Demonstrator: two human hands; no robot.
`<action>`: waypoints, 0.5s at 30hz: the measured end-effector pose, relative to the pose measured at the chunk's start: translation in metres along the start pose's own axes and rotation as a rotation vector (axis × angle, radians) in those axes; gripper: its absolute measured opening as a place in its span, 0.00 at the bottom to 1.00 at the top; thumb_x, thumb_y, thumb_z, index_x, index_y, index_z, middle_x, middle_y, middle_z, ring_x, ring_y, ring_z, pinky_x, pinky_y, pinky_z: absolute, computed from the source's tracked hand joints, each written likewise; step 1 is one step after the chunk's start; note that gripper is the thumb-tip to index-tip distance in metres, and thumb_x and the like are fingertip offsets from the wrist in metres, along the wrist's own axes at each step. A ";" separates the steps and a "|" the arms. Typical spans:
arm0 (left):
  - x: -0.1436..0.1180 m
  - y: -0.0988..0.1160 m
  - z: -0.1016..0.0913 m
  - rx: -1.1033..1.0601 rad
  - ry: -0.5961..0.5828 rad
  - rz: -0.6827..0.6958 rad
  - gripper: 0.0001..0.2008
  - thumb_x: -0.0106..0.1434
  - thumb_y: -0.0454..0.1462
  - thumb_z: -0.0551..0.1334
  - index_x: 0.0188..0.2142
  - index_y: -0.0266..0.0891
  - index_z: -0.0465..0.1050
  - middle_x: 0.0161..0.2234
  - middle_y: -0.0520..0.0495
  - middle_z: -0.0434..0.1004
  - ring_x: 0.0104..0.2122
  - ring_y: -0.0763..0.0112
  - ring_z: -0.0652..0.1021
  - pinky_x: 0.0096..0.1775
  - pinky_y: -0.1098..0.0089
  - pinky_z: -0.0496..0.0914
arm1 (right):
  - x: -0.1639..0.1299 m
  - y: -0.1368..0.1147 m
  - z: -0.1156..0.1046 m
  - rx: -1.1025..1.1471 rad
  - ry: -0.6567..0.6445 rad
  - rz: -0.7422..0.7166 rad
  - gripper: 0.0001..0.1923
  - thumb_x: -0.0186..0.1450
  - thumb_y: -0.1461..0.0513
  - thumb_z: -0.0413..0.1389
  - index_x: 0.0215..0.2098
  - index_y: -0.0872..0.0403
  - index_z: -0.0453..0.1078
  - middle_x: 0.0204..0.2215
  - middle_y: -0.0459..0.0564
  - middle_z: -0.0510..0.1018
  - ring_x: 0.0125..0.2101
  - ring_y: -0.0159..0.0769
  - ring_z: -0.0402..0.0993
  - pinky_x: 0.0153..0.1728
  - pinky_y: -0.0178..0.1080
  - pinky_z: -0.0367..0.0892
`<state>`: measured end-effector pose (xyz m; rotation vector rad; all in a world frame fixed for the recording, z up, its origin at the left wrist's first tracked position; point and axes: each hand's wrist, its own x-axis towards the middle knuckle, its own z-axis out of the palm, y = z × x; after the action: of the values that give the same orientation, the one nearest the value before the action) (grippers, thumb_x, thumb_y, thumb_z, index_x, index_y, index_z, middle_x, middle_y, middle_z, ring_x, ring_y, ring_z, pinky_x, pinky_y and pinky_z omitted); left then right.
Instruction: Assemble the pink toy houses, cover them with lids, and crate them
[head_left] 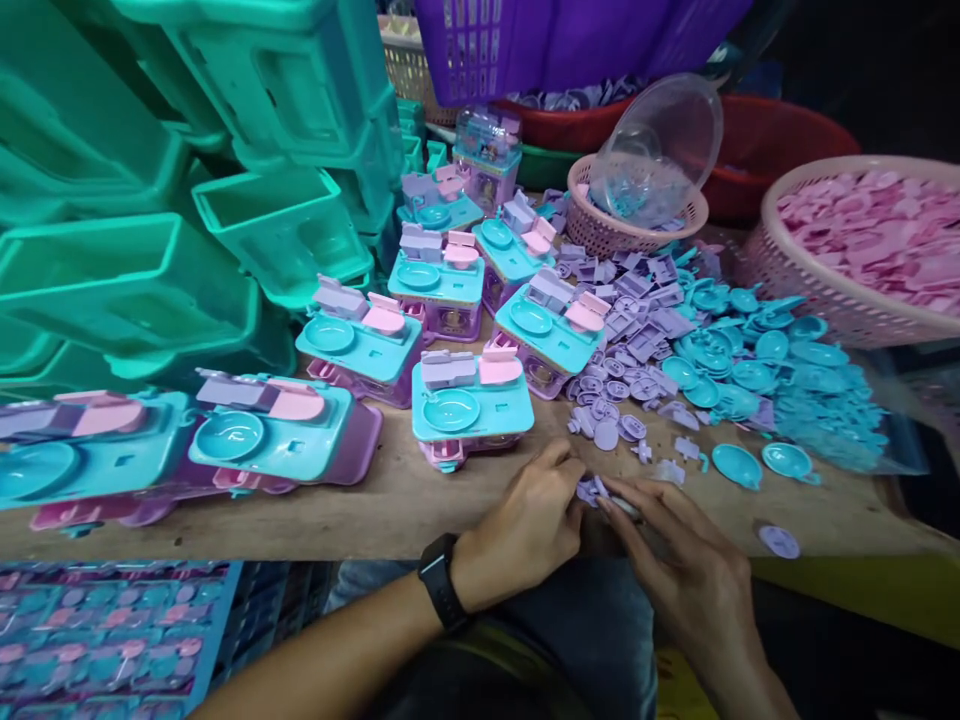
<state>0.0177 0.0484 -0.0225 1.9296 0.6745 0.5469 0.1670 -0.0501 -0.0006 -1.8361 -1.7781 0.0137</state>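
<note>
My left hand (525, 525) and my right hand (679, 565) meet at the near edge of the wooden table (360, 510). Together their fingertips pinch a small lilac plastic piece (592, 490), mostly hidden by the fingers. A black watch (442, 580) sits on my left wrist. Just beyond the hands stands an assembled toy sink (469, 405) with a teal top, lilac and pink parts. More such toys (360, 340) stand in rows to the left and behind. Loose lilac parts (607, 420) lie right of it.
Teal plastic housings (150, 200) are stacked high on the left. Loose teal bowls (750, 370) spread on the right. A pink basket (832, 290) of pink parts, a small basket (637, 235) with a clear bowl, and a purple crate (525, 40) stand behind. A blue crate (112, 630) sits below left.
</note>
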 end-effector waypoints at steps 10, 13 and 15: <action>-0.002 -0.004 0.004 0.034 -0.018 -0.002 0.13 0.62 0.24 0.57 0.44 0.38 0.70 0.44 0.45 0.69 0.43 0.63 0.76 0.47 0.65 0.75 | 0.016 -0.008 -0.015 -0.104 -0.115 -0.194 0.18 0.78 0.59 0.41 0.47 0.50 0.74 0.36 0.53 0.81 0.34 0.38 0.80 0.34 0.38 0.75; -0.002 -0.004 0.005 0.044 -0.017 0.004 0.13 0.62 0.24 0.57 0.43 0.38 0.70 0.44 0.44 0.69 0.42 0.63 0.76 0.47 0.64 0.75 | 0.015 -0.012 -0.012 -0.127 -0.145 -0.127 0.18 0.78 0.58 0.43 0.43 0.51 0.74 0.36 0.53 0.80 0.34 0.39 0.79 0.35 0.39 0.74; -0.002 -0.003 0.005 0.046 -0.015 0.013 0.12 0.62 0.24 0.56 0.42 0.38 0.69 0.44 0.45 0.69 0.42 0.64 0.75 0.46 0.64 0.75 | 0.018 -0.014 -0.011 -0.100 -0.168 -0.118 0.16 0.78 0.58 0.45 0.41 0.50 0.74 0.35 0.52 0.80 0.34 0.38 0.79 0.35 0.39 0.74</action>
<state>0.0187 0.0451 -0.0275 1.9804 0.6713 0.5289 0.1600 -0.0387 0.0207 -1.8420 -2.0349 0.0352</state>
